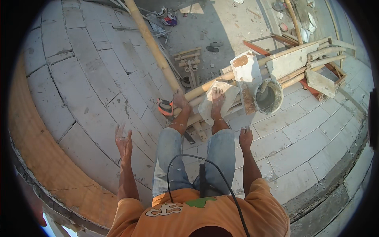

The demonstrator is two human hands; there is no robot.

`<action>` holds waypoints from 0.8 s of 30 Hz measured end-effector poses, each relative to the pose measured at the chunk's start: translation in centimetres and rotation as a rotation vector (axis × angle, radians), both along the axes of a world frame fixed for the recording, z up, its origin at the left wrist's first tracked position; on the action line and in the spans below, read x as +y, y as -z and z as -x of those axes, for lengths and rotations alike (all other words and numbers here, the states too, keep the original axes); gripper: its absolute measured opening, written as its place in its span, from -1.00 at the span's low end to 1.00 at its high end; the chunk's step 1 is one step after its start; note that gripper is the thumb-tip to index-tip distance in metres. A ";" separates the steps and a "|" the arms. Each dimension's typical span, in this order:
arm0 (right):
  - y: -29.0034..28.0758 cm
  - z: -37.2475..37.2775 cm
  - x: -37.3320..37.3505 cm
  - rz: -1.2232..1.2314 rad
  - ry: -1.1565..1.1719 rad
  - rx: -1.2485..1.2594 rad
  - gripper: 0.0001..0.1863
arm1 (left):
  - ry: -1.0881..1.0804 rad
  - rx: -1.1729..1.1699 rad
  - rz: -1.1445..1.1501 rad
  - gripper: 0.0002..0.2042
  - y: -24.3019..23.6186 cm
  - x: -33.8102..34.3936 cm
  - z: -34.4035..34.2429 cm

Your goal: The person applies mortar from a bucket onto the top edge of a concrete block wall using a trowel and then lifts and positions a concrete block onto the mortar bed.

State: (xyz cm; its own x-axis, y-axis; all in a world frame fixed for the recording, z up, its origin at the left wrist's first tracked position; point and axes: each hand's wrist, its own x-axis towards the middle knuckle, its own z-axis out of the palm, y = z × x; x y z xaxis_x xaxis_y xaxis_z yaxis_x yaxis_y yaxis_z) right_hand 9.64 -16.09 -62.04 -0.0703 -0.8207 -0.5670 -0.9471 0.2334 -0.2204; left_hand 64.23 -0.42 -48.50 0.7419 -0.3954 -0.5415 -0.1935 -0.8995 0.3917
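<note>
My left hand [124,143] is held out in front of the white block wall at the left, fingers spread and dusty, with nothing in it. Over on the right, my right hand [246,137] hangs beside my knee with its fingers curled in; no object shows in it. Between my hands, a hand saw [165,106] with an orange and black handle lies by my left foot, its blade partly hidden behind my leg. My right foot rests on a pale slab [205,106]. Beyond my right hand stands a bucket [279,103] of grey wet mix, with a tool handle sticking up in it.
Bamboo poles [201,90] form the perch under my feet. A white board [245,67] with a brown patch leans by the bucket. A reddish frame [312,90] sits at right. Sandals [213,47] lie on the floor below. A black cable [221,168] loops before my body.
</note>
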 end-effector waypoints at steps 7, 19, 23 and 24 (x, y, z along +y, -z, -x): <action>-6.5 0.5 5.8 -0.027 -0.067 0.003 -0.65 | 0.085 -0.022 -0.055 -0.54 -3.1 4.4 -0.4; -11.2 -1.8 6.9 -0.099 -0.052 -0.069 -0.66 | 0.097 0.062 -0.098 -0.53 -7.8 8.3 -1.6; -11.5 -2.2 6.9 -0.076 -0.039 -0.088 -0.66 | 0.119 0.092 -0.112 -0.52 -8.3 9.4 -2.4; -11.7 -2.2 6.9 -0.071 -0.036 -0.086 -0.66 | 0.122 0.093 -0.107 -0.52 -8.4 9.6 -2.6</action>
